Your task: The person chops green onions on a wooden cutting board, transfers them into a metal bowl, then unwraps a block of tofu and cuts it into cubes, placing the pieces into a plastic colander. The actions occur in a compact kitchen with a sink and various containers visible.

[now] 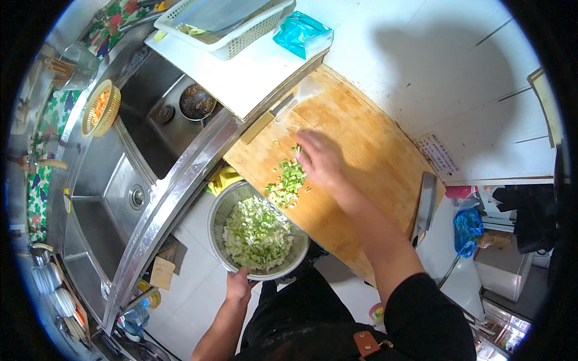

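My left hand [239, 285] grips the near rim of a perforated metal bowl [301, 248], its thumb over the edge. Chopped green-and-white vegetable [258, 234] covers the bowl's bottom. The bowl is held right by the edge of a wooden cutting board [336, 225]. On the board, a smaller strip of chopped green pieces [287, 180] reaches towards the bowl. My right hand [319, 158] is at the strip's far end, slightly blurred, with thumb and fingers apart beside a few green bits.
A cleaver [425, 203] lies along the board's right edge. Near the far left corner rests a yellow-handled knife [264, 122]. Left is a steel double sink [135, 158], with an orange-filled basket [103, 113] on its edge. A white plastic basket [239, 43] and turquoise packet [301, 35] occupy the white counter.
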`<action>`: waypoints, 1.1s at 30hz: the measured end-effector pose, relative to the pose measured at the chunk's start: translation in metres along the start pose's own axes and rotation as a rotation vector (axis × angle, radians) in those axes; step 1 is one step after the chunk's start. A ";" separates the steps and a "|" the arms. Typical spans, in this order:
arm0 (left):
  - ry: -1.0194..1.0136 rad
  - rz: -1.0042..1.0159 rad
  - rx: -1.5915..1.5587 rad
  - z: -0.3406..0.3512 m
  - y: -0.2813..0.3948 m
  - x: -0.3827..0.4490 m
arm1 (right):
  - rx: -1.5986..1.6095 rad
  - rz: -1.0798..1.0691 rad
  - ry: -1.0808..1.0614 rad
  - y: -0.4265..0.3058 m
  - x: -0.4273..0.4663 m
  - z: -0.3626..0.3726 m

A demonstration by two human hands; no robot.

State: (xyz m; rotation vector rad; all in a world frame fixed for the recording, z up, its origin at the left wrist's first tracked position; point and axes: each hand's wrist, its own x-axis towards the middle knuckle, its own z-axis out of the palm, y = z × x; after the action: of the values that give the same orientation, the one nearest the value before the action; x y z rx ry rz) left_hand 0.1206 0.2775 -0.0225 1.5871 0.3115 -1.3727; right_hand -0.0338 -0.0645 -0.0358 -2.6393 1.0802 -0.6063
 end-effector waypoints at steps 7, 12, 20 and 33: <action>0.012 0.052 0.020 0.007 0.018 -0.003 | 0.583 -0.036 -0.435 -0.135 -0.075 0.007; -0.011 0.033 -0.029 -0.001 0.016 -0.004 | 0.765 -0.261 0.088 -0.165 -0.074 -0.011; -0.011 0.024 -0.109 -0.011 -0.002 -0.005 | 0.436 0.057 -0.414 -0.161 -0.051 0.002; -0.056 0.165 -0.205 -0.112 0.087 -0.203 | 0.376 -0.386 0.192 -0.235 0.010 -0.162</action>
State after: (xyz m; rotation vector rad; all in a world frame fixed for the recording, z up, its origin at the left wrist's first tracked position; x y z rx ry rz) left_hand 0.1849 0.4000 0.1826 1.3720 0.2725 -1.2156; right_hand 0.0440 0.0857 0.1943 -2.4939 0.4308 -1.0421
